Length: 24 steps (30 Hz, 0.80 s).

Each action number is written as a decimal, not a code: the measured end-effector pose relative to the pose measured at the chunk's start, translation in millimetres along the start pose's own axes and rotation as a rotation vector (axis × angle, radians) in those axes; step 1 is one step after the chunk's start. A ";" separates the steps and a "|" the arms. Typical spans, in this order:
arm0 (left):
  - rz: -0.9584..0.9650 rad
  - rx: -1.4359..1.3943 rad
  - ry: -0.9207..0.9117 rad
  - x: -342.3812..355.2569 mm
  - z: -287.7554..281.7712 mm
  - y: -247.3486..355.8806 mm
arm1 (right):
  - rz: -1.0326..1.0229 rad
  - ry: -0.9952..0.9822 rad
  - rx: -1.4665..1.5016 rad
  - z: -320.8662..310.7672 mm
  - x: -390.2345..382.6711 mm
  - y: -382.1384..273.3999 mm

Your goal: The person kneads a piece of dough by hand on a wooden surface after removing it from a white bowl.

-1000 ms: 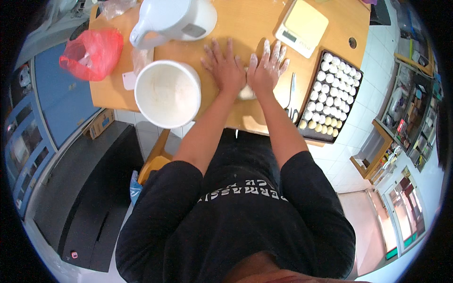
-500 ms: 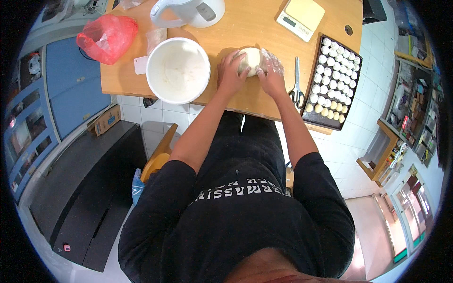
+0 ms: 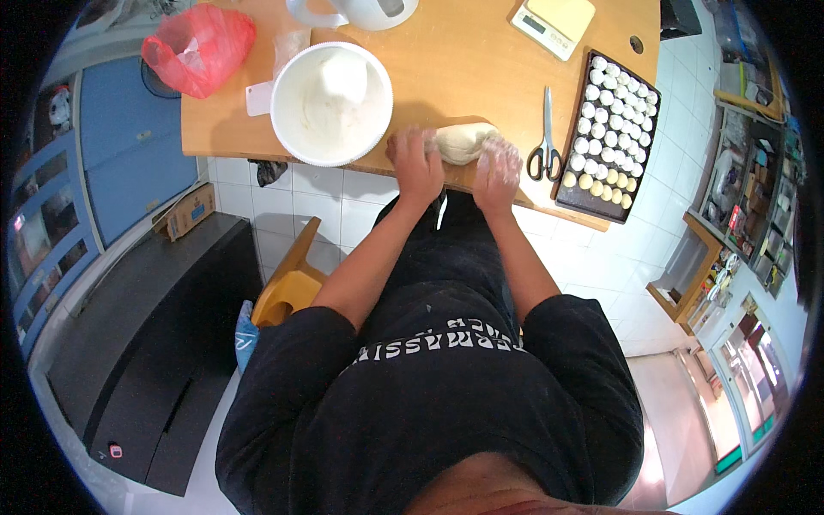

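A pale lump of dough [image 3: 462, 142] lies on the wooden table [image 3: 446, 60] near its front edge. My left hand [image 3: 415, 167] grips its left end, the curled fingers blurred. At the dough's right end, my floury right hand [image 3: 497, 176] has its fingers bent round it. Left of them stands a white bowl [image 3: 326, 112] with a pale scraper or card [image 3: 257, 99] beside it. Black-handled scissors [image 3: 544, 146] lie to the right, next to a dark tray [image 3: 575, 196] holding several rows of small white and cream balls.
A white jug [image 3: 369, 13] and a yellow-topped scale [image 3: 552, 24] are at the back. A red plastic bag [image 3: 197, 51] sits at left. Below are a yellow chair [image 3: 292, 279], a black cabinet [image 3: 154, 343] and a cardboard box [image 3: 184, 215]. Wooden shelving [image 3: 678, 283] is at right.
The dough, first mostly hidden under my flattened hands, has turned from a round lump into a longer one. Both hands have drawn toward the table edge and curled round it.
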<state>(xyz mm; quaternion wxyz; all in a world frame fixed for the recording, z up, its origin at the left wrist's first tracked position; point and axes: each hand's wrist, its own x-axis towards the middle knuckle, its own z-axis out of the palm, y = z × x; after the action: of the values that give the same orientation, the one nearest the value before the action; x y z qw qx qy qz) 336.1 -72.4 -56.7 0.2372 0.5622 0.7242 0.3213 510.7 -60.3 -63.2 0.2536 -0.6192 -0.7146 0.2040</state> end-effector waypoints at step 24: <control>-0.155 0.351 0.112 99.2 46.0 14.6 | 0.188 -0.038 -0.272 50.3 112.3 -13.6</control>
<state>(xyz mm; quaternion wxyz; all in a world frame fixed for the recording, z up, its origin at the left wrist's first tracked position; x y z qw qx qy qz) 352.8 35.1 -75.5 0.1187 0.5188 0.8222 0.2018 457.4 49.8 -82.3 0.1335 -0.7082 -0.6791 0.1399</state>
